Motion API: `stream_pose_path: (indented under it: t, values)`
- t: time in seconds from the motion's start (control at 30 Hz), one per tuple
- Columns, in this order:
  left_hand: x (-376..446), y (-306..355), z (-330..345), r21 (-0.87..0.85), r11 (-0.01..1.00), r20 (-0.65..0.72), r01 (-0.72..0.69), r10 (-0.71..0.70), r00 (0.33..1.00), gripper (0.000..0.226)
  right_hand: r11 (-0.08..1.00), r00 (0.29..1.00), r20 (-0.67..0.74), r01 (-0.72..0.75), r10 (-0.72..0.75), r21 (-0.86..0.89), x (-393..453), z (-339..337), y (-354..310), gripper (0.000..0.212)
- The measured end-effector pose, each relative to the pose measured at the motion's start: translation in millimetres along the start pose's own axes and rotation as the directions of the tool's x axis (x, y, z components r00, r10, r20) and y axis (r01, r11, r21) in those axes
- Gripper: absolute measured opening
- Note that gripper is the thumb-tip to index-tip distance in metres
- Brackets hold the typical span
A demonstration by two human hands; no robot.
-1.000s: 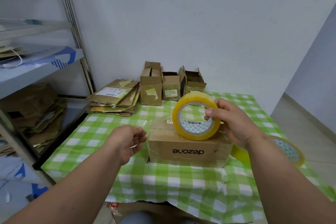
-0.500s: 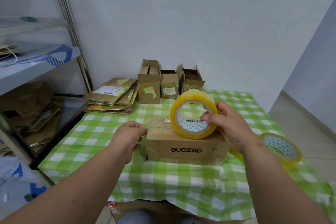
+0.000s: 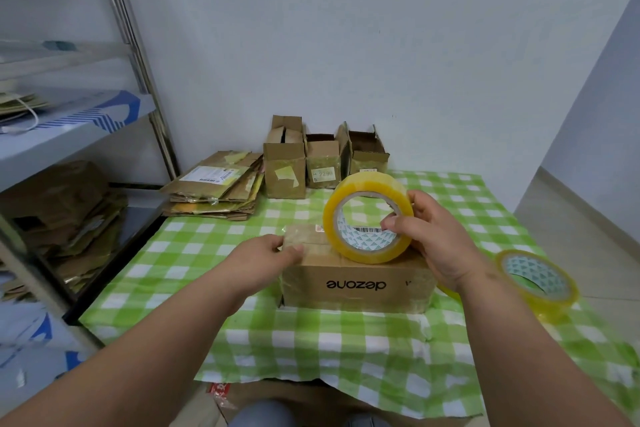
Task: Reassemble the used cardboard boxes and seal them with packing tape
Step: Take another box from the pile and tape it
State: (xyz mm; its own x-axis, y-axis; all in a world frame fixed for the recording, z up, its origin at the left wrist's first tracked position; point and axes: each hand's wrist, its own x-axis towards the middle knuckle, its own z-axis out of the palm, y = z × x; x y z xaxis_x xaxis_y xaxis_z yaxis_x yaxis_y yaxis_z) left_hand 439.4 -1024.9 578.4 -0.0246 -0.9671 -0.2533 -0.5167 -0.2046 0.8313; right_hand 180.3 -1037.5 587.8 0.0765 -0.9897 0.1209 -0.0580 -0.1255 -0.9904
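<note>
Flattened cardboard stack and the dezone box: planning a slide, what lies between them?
Only bare checked tablecloth between stack and box, per head view.

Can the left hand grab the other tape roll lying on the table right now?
Probably not easily. The left hand is on the left end of the box, while the spare tape roll lies on the far right of the table, past the right hand holding the upright roll.

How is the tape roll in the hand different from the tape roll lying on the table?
The held tape roll stands on edge on the box, gripped by the right hand; the spare tape roll lies on the tablecloth, untouched. The held one looks thicker. Both are yellowish with a patterned core.
</note>
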Motion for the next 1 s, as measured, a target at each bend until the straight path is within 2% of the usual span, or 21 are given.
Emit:
stream_pose_path:
  t: [0.1, 0.27, 0.33, 0.4, 0.47, 0.53, 0.6, 0.67, 0.7, 0.77, 0.8, 0.9, 1.0]
  values:
    - [-0.4, -1.9, 3.9, 0.001, 0.999, 0.060, -0.032, 0.032, 0.998, 0.037, 1.000, 1.000, -0.005, -0.001, 0.001, -0.002, -0.6, -0.4, 0.9, 0.035]
    - [1.2, 0.9, -7.8, 0.019, 1.000, 0.168, 0.011, -0.014, 0.986, 0.051, 1.000, 1.000, -0.007, -0.015, 0.015, -0.019, -1.2, 0.2, 1.7, 0.037]
    - [2.4, 4.9, -9.3, 0.144, 0.990, 0.142, 0.006, -0.026, 0.989, 0.062, 1.000, 1.000, -0.006, -0.013, 0.013, -0.018, -1.7, 0.5, 0.7, 0.037]
    - [5.6, 9.0, -7.8, 0.294, 0.956, 0.080, -0.015, -0.009, 0.997, 0.088, 1.000, 1.000, -0.008, -0.016, 0.016, -0.018, -2.3, 0.4, 0.2, 0.038]
    - [4.2, 13.0, -3.0, 0.229, 0.972, 0.073, -0.053, 0.037, 0.997, 0.101, 1.000, 1.000, -0.006, -0.018, 0.018, -0.018, -3.0, 0.0, 0.0, 0.039]
    - [0.9, 15.9, 2.0, 0.064, 0.997, 0.145, -0.044, 0.035, 0.989, 0.102, 1.000, 1.000, -0.003, -0.016, 0.016, -0.024, -3.9, 0.2, -0.4, 0.039]
    - [-2.5, 14.9, 4.9, 0.022, 0.999, 0.224, -0.030, 0.025, 0.974, 0.102, 1.000, 1.000, -0.009, -0.010, 0.009, -0.029, -4.3, 0.2, -0.6, 0.039]
    - [-5.0, 15.2, 4.1, 0.130, 0.990, 0.261, -0.057, 0.021, 0.965, 0.106, 0.999, 1.000, -0.009, -0.007, 0.007, -0.034, -4.1, 0.6, -1.0, 0.038]
    - [-4.5, 15.4, 3.2, 0.260, 0.961, 0.256, -0.093, 0.024, 0.966, 0.108, 0.999, 1.000, -0.005, -0.006, 0.006, -0.039, -3.9, 0.9, -1.1, 0.038]
    - [-1.3, 16.3, 4.6, 0.533, 0.827, 0.199, -0.176, 0.080, 0.977, 0.119, 0.999, 1.000, -0.003, -0.006, 0.006, -0.048, -4.0, 1.7, -1.8, 0.038]
    - [2.0, 16.1, 6.8, 0.599, 0.772, 0.172, -0.211, 0.133, 0.976, 0.124, 0.999, 1.000, -0.005, -0.006, 0.006, -0.048, -4.3, 2.3, -2.5, 0.038]
    - [15.1, 13.0, 19.0, 0.607, 0.722, 0.191, -0.332, 0.273, 0.943, 0.136, 0.999, 1.000, 0.013, -0.008, 0.009, -0.042, -5.9, 1.0, -3.1, 0.039]
    - [24.7, 7.4, 24.9, 0.622, 0.685, 0.184, -0.379, 0.343, 0.921, 0.138, 0.996, 0.995, 0.093, -0.034, 0.042, -0.078, -7.2, 1.2, -6.4, 0.054]
